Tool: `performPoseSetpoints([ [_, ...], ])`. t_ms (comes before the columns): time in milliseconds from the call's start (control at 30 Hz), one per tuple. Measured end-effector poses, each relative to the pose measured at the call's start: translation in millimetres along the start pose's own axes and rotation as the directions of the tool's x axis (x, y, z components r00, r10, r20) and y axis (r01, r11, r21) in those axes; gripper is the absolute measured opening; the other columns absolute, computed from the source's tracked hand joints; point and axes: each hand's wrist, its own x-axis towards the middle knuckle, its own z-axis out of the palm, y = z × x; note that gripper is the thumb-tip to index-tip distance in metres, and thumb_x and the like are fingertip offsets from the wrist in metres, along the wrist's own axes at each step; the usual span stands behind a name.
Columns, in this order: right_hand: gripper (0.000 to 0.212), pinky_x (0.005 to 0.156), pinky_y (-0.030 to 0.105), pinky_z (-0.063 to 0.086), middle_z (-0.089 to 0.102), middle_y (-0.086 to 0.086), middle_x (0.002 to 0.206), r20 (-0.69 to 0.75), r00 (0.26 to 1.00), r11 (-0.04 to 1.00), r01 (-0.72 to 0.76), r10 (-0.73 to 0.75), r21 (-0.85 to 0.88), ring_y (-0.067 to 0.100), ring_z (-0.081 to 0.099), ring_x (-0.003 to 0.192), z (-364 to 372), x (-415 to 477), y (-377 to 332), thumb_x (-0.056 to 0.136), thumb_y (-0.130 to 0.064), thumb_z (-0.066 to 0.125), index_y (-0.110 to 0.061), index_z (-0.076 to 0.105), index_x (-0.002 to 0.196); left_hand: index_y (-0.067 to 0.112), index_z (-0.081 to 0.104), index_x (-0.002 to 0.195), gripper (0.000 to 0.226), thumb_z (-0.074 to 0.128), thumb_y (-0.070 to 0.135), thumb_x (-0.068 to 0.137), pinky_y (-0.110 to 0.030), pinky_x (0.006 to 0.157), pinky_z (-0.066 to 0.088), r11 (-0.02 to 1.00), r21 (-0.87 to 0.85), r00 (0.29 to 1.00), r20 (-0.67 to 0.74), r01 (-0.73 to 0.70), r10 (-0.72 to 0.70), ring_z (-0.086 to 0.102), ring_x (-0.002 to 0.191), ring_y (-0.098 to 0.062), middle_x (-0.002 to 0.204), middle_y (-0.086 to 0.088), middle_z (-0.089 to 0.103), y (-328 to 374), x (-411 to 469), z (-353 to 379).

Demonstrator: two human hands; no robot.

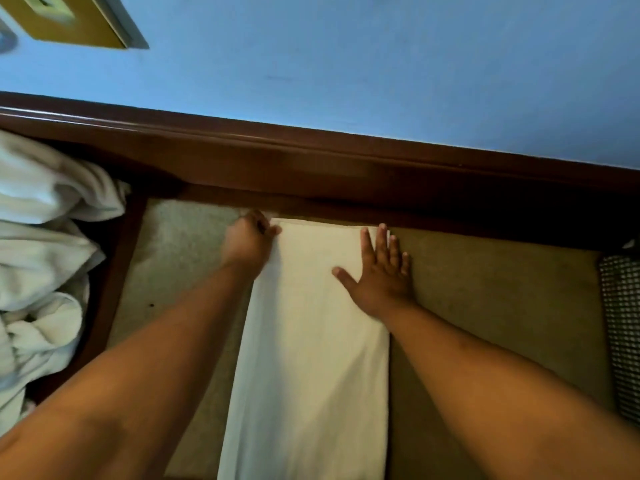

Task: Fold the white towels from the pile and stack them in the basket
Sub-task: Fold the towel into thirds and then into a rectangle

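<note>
1. A white towel (311, 323), folded into a long strip, lies on the tan worktop (485, 289); its far end lies close to the dark wooden rim (346, 174).
2. The left hand (249, 239) is at the strip's far left corner; its fingers are curled and pinch the cloth there.
3. The right hand (379, 275) lies flat on the strip's right edge; its fingers (381, 240) are straight and spread, pressing the towel down.
4. A pile (41, 254) of crumpled white towels sits at the left, past the rim; a checked thing (623, 323) shows at the right edge; a blue wall (381, 64) rises behind.

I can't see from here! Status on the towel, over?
Left hand pinches towel at far corner. Right hand flat on it. Pile at left, apart.
</note>
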Motion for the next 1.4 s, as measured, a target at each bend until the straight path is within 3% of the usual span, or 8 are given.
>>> performPoseSetpoints([
  [167,0.084,0.123,0.051,-0.005,-0.019,0.012,0.165,-0.047,0.997,0.995,0.057,-0.061,-0.083,0.029,-0.017,0.153,-20,-20,-11,0.099,-0.061,0.033,-0.018,-0.008,0.159,0.013,0.060,0.124,0.033,0.062,0.031,0.096,-0.049,0.095,0.047,0.948,0.162,0.958,-0.048,-0.273,0.283,0.055,0.111,-0.039,0.127,-0.014,0.056,4,-67,-3],
  [333,0.085,0.123,0.053,0.005,-0.029,0.004,0.161,0.038,0.938,0.938,0.346,-0.346,-0.015,0.023,-0.022,0.151,45,-123,6,0.093,-0.066,0.022,-0.021,-0.005,0.160,0.029,0.059,0.127,0.043,0.062,0.043,0.087,-0.045,0.089,0.052,0.693,0.351,0.774,0.210,-0.630,0.598,0.060,0.113,-0.031,0.134,-0.003,0.057,-54,-195,17],
  [500,0.087,0.122,0.051,0.003,-0.027,0.006,0.163,0.093,0.996,0.999,0.003,-0.007,0.038,0.026,-0.013,0.153,94,-204,26,0.091,-0.069,0.022,-0.025,-0.015,0.157,0.027,0.057,0.138,0.055,0.070,0.025,0.085,-0.050,0.091,0.050,0.876,0.444,0.980,0.144,-0.190,0.140,0.054,0.121,-0.035,0.143,-0.006,0.051,-135,-291,12],
  [733,0.084,0.110,0.054,0.030,0.033,0.018,0.159,-0.101,0.989,0.994,0.102,-0.106,-0.048,0.036,0.035,0.142,125,-250,31,0.073,-0.053,0.063,-0.010,0.051,0.144,0.026,0.068,0.106,0.044,0.039,0.057,0.091,-0.044,0.082,0.051,0.885,0.445,0.991,0.064,-0.137,0.121,0.063,0.098,-0.028,0.108,0.000,0.059,-164,-351,7],
  [933,0.076,0.114,0.052,0.029,0.002,0.007,0.168,-0.059,0.998,0.994,0.020,-0.014,0.105,0.033,0.024,0.146,158,-304,13,0.091,-0.050,0.050,-0.020,0.027,0.157,0.021,0.056,0.080,0.057,0.058,0.078,0.079,-0.033,0.069,0.050,0.932,0.311,0.961,0.142,0.185,-0.238,0.065,0.082,-0.022,0.085,0.002,0.061,-153,-364,12],
  [1133,0.073,0.096,0.044,0.046,0.042,0.009,0.140,-0.156,0.937,0.896,-0.237,0.313,0.376,0.035,0.048,0.121,185,-357,-6,0.084,-0.031,0.074,-0.028,0.041,0.149,0.022,0.055,0.068,0.033,0.067,0.043,0.090,-0.034,0.070,0.049,0.982,0.060,0.975,0.123,0.179,-0.185,0.064,0.081,-0.026,0.082,-0.004,0.063,-178,-375,11],
  [1267,0.063,0.089,0.046,0.049,0.049,0.020,0.124,-0.168,0.819,0.678,-0.318,0.549,0.662,0.043,0.055,0.107,211,-374,-20,0.071,-0.011,0.081,-0.006,0.053,0.127,0.015,0.062,0.077,0.031,0.070,0.042,0.090,-0.032,0.064,0.040,0.964,-0.095,0.968,0.069,0.248,-0.242,0.064,0.080,-0.028,0.076,-0.003,0.064,-186,-399,13],
  [1400,0.055,0.090,0.046,0.055,0.061,0.015,0.117,0.193,0.702,0.250,-0.476,0.685,0.843,0.033,0.064,0.100,221,-373,-18,0.070,-0.025,0.087,-0.013,0.053,0.112,0.011,0.065,0.072,0.042,0.080,0.050,0.079,-0.030,0.052,0.039,0.942,-0.112,0.938,0.187,0.316,-0.292,0.062,0.066,-0.018,0.067,0.000,0.066,-197,-415,28],
])
